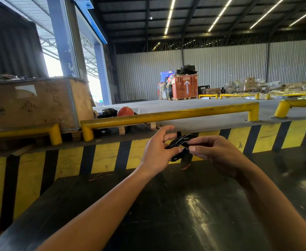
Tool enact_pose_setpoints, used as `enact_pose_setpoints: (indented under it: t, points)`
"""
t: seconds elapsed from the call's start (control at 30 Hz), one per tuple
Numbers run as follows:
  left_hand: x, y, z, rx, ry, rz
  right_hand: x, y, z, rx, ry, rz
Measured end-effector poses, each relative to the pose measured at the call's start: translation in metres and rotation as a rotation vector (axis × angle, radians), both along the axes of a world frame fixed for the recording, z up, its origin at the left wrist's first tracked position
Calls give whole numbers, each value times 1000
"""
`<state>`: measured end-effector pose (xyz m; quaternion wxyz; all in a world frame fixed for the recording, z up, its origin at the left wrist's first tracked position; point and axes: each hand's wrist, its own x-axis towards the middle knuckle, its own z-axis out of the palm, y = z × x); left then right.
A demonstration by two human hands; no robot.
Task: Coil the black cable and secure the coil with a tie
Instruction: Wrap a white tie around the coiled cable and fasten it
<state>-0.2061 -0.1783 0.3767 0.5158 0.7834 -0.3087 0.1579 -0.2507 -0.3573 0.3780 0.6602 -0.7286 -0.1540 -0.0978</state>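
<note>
A small coil of black cable is held up in the air above a dark, shiny table. My left hand grips the coil's left side, thumb in front and fingers curled behind it. My right hand pinches the coil's right side between thumb and fingertips, where a short black piece, possibly the tie, hangs down. The tie cannot be told apart from the cable.
A yellow and black striped dock edge rises just beyond the table. Yellow guard rails run along it. A wooden crate stands at the left, an orange hard hat beside it. A thin orange wire scrap lies on the table.
</note>
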Motion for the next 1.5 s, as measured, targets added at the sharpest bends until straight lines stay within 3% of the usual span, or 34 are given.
enact_pose_setpoints:
  t: [0.1,0.3,0.57,1.0,1.5]
  points:
    - [2,0,-1,20,-12,13,-2,-2,-1,-268,-66,-52]
    - [2,0,-2,49,-16,9,8,4,-11,-681,-544,-448]
    - [2,2,-2,96,-42,0,9,6,-6,-704,-645,-464]
    - [2,5,-6,175,-147,-31,14,0,-13,-563,-495,-378]
    - [2,-1,-9,197,-218,-75,18,1,-22,-470,-479,-397]
